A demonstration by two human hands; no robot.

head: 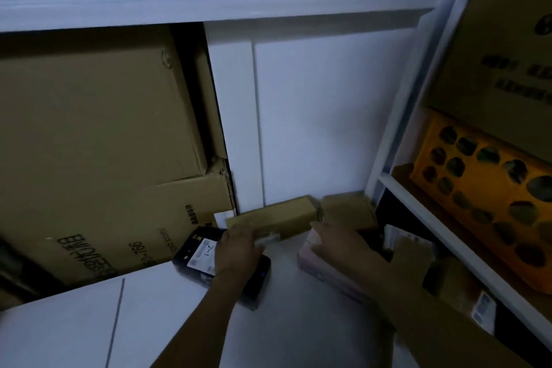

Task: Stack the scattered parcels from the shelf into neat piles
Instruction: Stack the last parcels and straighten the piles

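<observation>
brown parcel [270, 218], black parcel [194, 251]

Dim light; white wall [313, 113]; white shelving [209, 0]

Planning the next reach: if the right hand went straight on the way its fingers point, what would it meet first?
Most likely the right end of the long brown parcel, lying just ahead of the right hand; depth is hard to judge in this dim picture.

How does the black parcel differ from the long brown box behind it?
The black parcel is dark with a white label; the long brown box is tan cardboard. The parcel lies nearer; the box sits by the back wall, gripped by the left hand. Both lie flat.
</observation>
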